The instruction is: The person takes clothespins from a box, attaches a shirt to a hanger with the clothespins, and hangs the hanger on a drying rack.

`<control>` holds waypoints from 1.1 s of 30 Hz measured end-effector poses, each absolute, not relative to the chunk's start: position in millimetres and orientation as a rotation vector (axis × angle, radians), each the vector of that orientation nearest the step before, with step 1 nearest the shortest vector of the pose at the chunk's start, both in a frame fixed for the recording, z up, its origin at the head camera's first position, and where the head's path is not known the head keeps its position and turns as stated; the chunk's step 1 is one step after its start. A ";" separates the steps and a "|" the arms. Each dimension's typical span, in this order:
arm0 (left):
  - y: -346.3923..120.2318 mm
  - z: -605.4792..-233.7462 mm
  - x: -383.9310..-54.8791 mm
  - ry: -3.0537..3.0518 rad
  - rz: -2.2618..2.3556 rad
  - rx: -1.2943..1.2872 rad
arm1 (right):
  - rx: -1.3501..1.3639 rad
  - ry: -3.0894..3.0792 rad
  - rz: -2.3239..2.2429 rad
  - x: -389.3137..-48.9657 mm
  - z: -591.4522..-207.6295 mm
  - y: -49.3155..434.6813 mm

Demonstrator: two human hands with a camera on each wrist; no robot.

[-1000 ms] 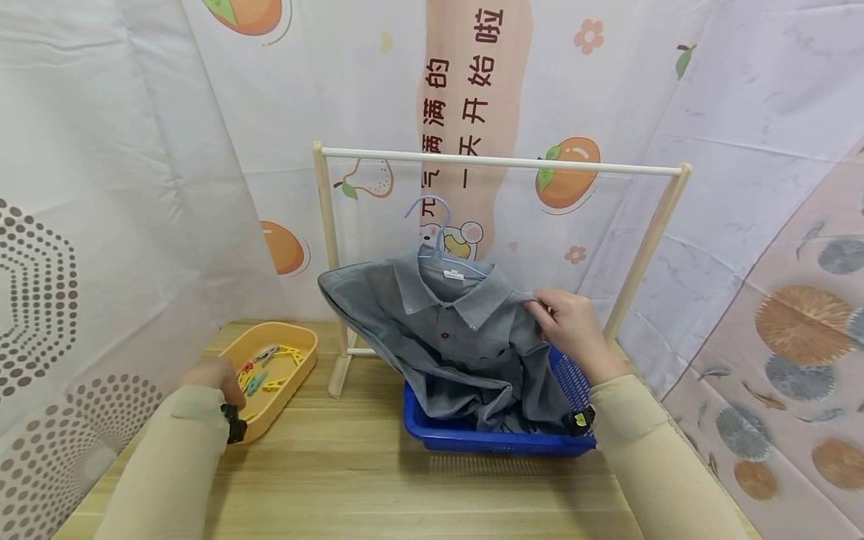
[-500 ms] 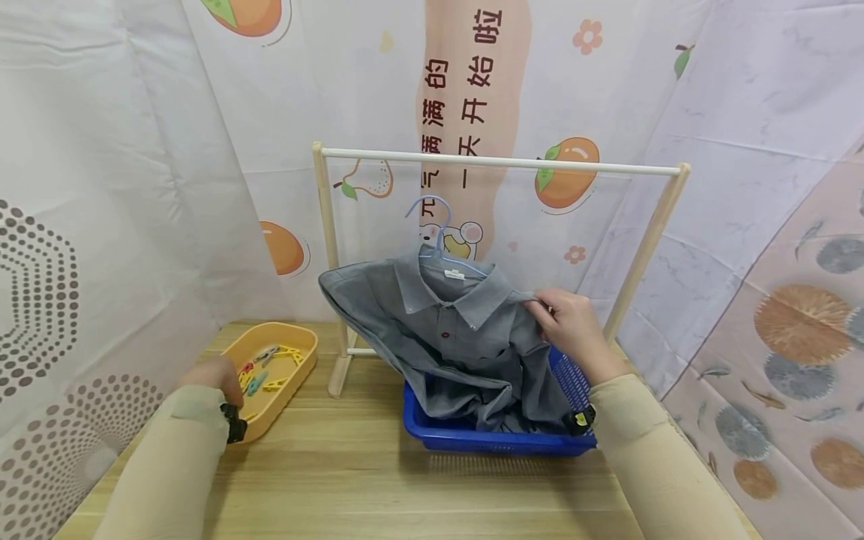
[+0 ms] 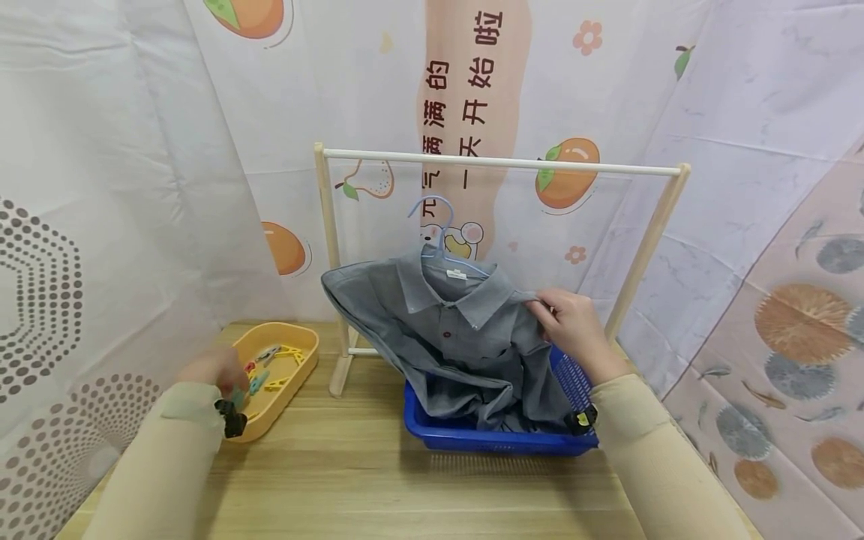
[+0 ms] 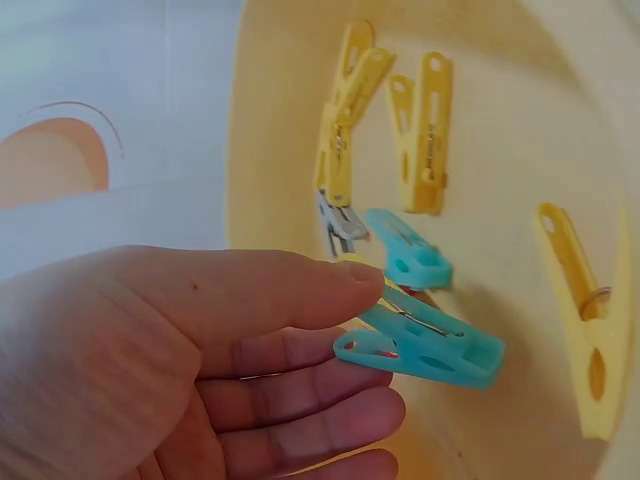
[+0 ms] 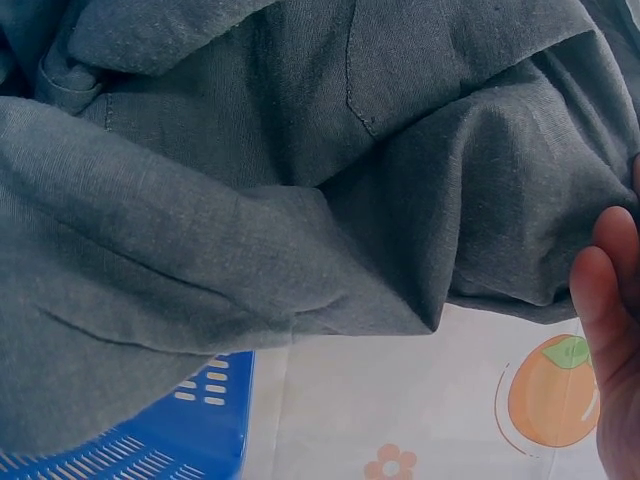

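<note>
A teal clothespin (image 4: 440,345) is pinched between the thumb and fingers of my left hand (image 4: 200,350), over the yellow tray (image 3: 307,360). Several yellow clothespins (image 4: 425,135), a grey one (image 4: 342,220) and another teal one (image 4: 410,255) lie in that tray. At the right, my right hand (image 3: 574,322) pinches the shoulder of a grey collared shirt (image 3: 486,322). A light blue hanger (image 3: 442,232) sits inside the shirt's collar, its hook standing free below the rail. The shirt's lower part droops into a blue basket (image 3: 499,444).
Behind the basket stands a wooden rack (image 3: 327,217) with a white rail (image 3: 499,161). Printed curtains (image 3: 378,75) close off the back and both sides. The wooden table (image 3: 324,480) carries everything.
My left hand has lifted slightly from the tray and shifted left, with a teal clothespin now in its grip. My right hand and the shirt have hardly moved.
</note>
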State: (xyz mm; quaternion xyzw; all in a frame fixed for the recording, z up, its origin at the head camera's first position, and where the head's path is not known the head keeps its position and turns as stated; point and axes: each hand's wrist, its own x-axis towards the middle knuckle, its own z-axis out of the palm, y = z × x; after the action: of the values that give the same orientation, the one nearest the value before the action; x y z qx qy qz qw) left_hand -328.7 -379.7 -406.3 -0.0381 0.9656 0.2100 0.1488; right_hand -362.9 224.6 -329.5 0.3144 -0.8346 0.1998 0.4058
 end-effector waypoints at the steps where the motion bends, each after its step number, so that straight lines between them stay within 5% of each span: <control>1: -379.9 -405.9 -329.1 2.781 0.607 -0.103 | 0.793 -2.105 0.501 -362.9 -329.5 224.8; 33: -356.1 -365.5 -337.3 2.919 0.748 0.077 | 0.788 -2.108 0.483 -360.8 -330.0 228.4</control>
State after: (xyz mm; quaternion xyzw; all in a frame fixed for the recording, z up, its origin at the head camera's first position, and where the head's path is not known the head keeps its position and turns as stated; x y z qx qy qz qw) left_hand -337.3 -356.1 -365.5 0.0254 0.9664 0.2476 0.0634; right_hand -360.8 228.4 -330.0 0.3128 -0.8362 0.1918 0.4076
